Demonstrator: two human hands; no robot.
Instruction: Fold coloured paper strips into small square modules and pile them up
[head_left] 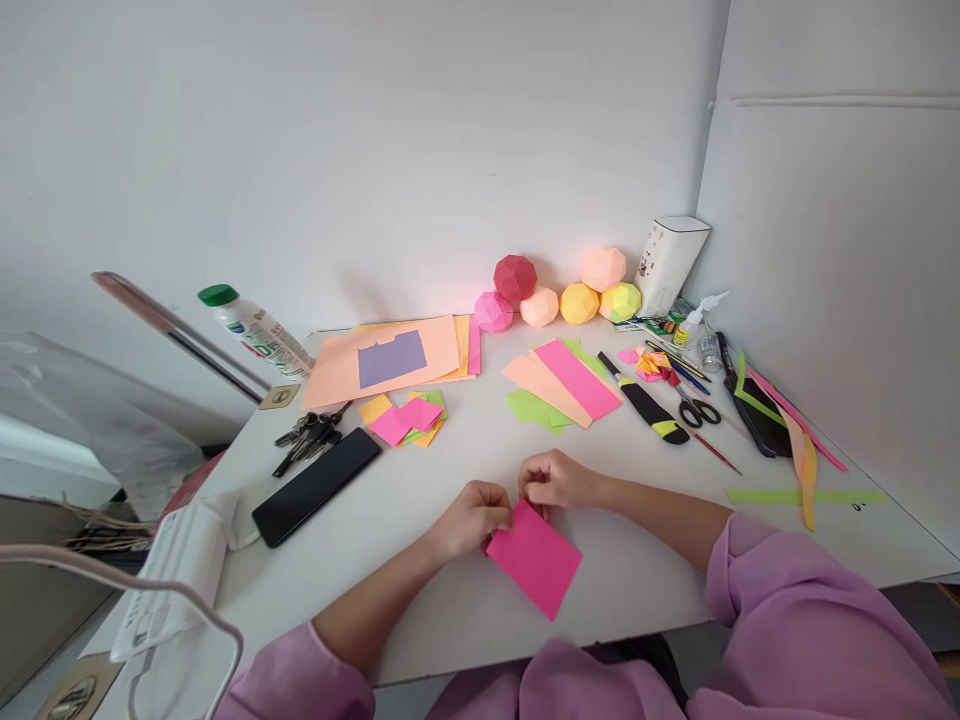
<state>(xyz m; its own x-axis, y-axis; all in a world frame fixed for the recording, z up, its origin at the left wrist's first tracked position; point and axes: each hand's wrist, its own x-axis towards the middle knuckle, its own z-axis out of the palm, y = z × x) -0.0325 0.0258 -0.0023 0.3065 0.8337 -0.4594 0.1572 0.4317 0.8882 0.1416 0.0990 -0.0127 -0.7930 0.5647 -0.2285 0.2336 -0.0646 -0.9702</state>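
A pink sheet of paper (pixel 538 560) is held tilted near the table's front edge, one corner pointing toward me. My left hand (pixel 474 520) is closed on its left upper edge, thumb on top and fingers partly hidden beneath. At the top corner, my right hand (pixel 555 482) pinches the same paper, with its fingertips partly out of sight. Beyond the hands lie pink and peach paper strips (pixel 574 380) over green pieces. Small coloured paper squares (pixel 405 418) lie to the left.
Faceted paper balls (pixel 516 278) stand along the wall. A cutter knife (pixel 645 400), scissors (pixel 699 410) and glue bottle (pixel 690 325) are at right. A black phone (pixel 316 487), keys (pixel 311 435), larger paper sheets (pixel 337 370) and a white power strip (pixel 180 570) occupy the left.
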